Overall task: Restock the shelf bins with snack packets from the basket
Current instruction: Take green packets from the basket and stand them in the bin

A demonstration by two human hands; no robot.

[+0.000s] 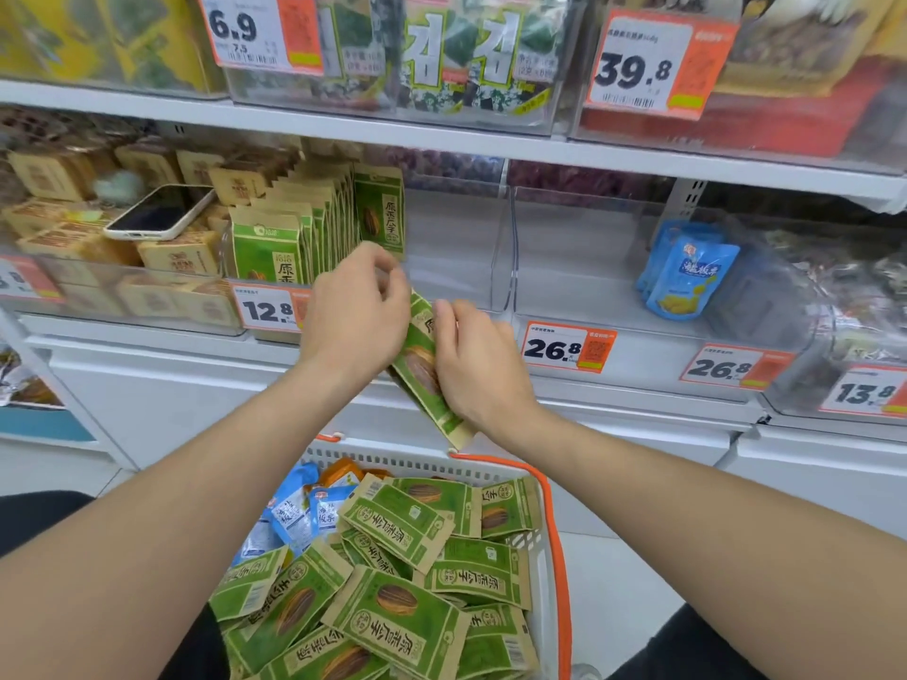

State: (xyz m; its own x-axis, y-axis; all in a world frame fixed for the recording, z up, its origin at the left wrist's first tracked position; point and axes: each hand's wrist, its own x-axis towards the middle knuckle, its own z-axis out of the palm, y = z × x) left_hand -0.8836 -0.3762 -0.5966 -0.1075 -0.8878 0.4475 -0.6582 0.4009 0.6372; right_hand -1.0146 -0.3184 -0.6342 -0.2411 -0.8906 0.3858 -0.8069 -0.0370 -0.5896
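Observation:
Both my hands hold a few green sunflower-seed packets in front of the middle shelf. My left hand pinches their upper edge, and my right hand grips them from the right side. Just behind stands a clear bin whose left half is filled with a row of the same green packets; its right half is bare. Below, a white basket with an orange rim holds several green packets and some blue ones.
A phone lies on brown boxed snacks in the left bin. Blue pouches stand in the bin to the right. Price tags line the shelf edge. The upper shelf carries seaweed packs. White cabinets run below the shelf.

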